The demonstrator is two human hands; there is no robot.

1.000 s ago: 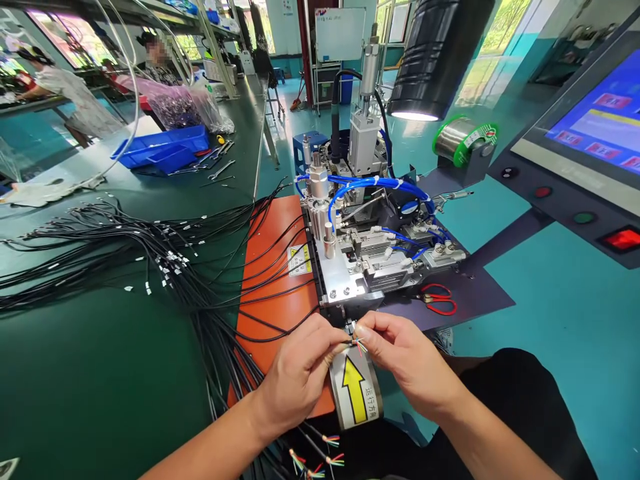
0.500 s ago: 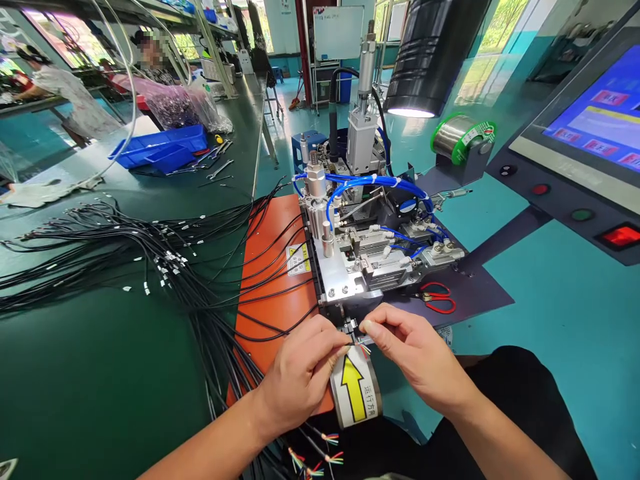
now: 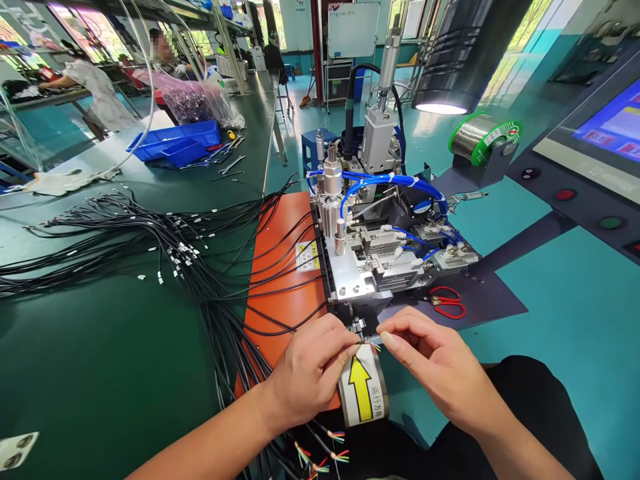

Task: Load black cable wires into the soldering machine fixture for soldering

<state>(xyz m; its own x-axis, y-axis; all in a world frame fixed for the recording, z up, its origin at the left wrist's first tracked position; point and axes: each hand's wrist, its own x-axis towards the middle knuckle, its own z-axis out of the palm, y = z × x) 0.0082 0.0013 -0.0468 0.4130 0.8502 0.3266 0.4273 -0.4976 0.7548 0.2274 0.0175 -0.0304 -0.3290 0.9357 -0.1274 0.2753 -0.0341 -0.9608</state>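
My left hand (image 3: 320, 363) is closed in a pinch on a black cable, just behind its stripped end. From that end fan thin coloured wires (image 3: 375, 347). Just right of them is my right hand (image 3: 433, 360), thumb and forefinger tips pressed close together; whether a fine strand lies between them I cannot make out. Under the wires is a rounded metal part bearing a yellow arrow label (image 3: 363, 390). More stripped cable ends (image 3: 320, 460) with splayed coloured wires hang below my left wrist.
A machine with metal cylinders (image 3: 333, 180) and blue air tubes stands ahead. Red-handled scissors (image 3: 447, 303) lie on its plate. Beyond are a solder spool (image 3: 485, 140) and a control panel (image 3: 595, 193). Black cables (image 3: 200, 287) cross the green table and orange plate (image 3: 280, 267). Co-workers sit further left.
The view has shifted, so the scene sits further right in the picture. My right fingertips have drawn slightly away from the left hand; the left still pinches the cable.
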